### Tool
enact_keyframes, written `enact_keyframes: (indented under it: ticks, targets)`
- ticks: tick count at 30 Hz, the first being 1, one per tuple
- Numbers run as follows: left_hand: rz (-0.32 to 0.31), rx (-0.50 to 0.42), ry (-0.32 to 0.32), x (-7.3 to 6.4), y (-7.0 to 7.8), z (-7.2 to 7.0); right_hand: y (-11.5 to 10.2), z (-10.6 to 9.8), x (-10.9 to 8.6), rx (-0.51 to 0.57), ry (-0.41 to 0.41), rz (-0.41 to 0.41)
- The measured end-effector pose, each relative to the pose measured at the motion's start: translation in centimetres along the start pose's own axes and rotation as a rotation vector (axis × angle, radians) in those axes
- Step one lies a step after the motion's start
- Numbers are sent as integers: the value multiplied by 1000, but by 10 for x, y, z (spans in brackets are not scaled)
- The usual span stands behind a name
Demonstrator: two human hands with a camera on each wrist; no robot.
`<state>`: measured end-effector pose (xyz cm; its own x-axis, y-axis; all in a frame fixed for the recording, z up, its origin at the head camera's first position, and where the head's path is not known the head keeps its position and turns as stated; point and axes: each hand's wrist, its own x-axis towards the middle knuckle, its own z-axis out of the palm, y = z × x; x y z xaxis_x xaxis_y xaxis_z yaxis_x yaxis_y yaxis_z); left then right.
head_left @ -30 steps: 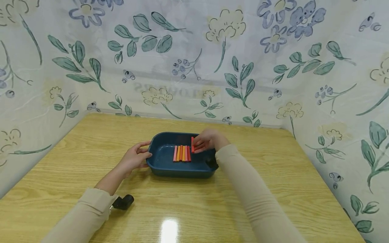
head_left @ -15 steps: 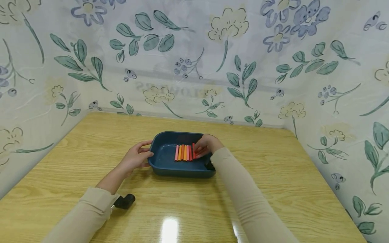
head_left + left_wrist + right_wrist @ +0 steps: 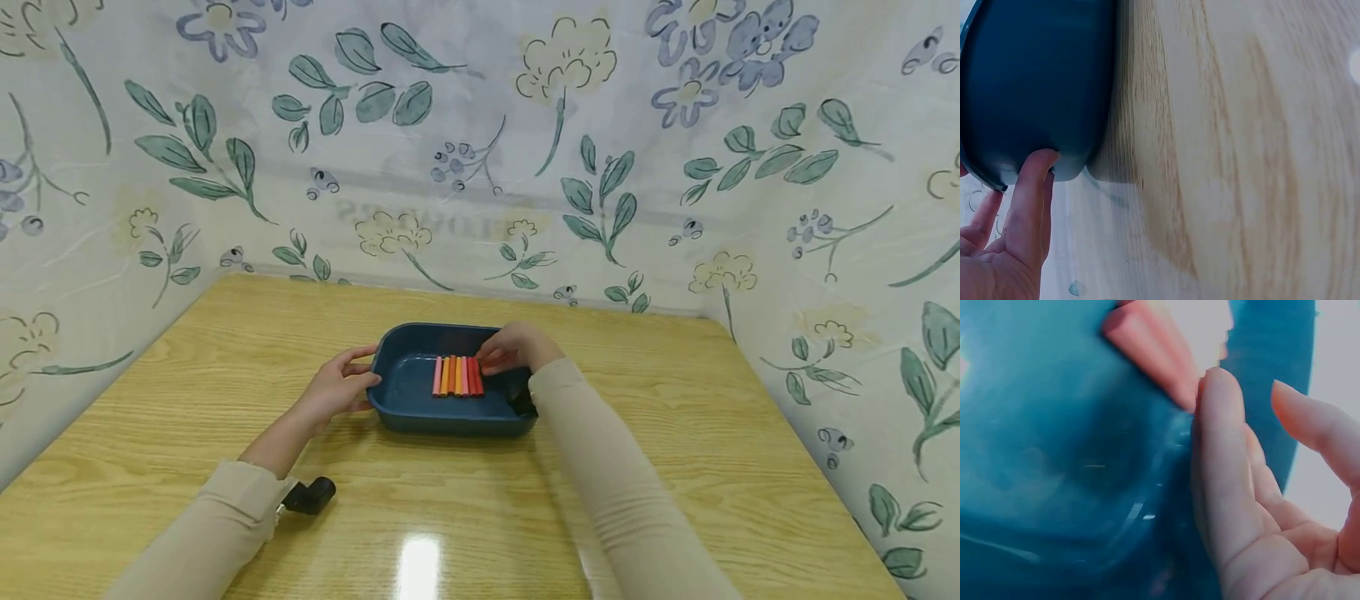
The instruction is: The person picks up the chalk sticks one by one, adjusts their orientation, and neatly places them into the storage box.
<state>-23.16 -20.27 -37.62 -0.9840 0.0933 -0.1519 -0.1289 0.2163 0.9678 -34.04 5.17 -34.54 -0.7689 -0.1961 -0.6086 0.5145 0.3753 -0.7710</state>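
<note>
A dark blue basin (image 3: 450,427) stands on the table; inside, several thin coloured sticks (image 3: 458,377) in pink, orange and red lie side by side in a row. My left hand (image 3: 339,387) holds the basin's left end, thumb over the rim and fingers against the outer wall. Over the basin's right half is my right hand (image 3: 517,346), its fingertips at the right end of the row. The right wrist view shows a round-ended reddish stick (image 3: 1147,353) by the forefinger's tip, with the thumb held apart. That hand partly hides the basin's right end.
The wooden table (image 3: 420,500) reaches a floral-printed sheet (image 3: 480,150) at the back and sides. A black device (image 3: 311,496) sits at the left wrist, another black piece (image 3: 519,397) at the right wrist.
The right hand lowered a red stick into the basin and set it against the right end of the row, then released it and drew slightly right. The left hand stayed on the basin.
</note>
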Motion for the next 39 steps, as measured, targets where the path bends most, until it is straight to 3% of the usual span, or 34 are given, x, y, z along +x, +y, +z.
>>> enact_keyframes:
  ticks: [8, 16, 27, 39]
  targets:
    - [2, 4, 0, 1, -1, 0, -13, -15, -18, 97, 17, -108]
    - [4, 15, -4, -1, -2, 0, -6, -30, -40, 131, 38, -182]
    - [3, 13, -4, 2, 1, 2, 32, -54, -60, 213, 74, -267]
    - [-5, 16, 1, 0, 2, 1, 81, -71, -63, 263, 172, -265]
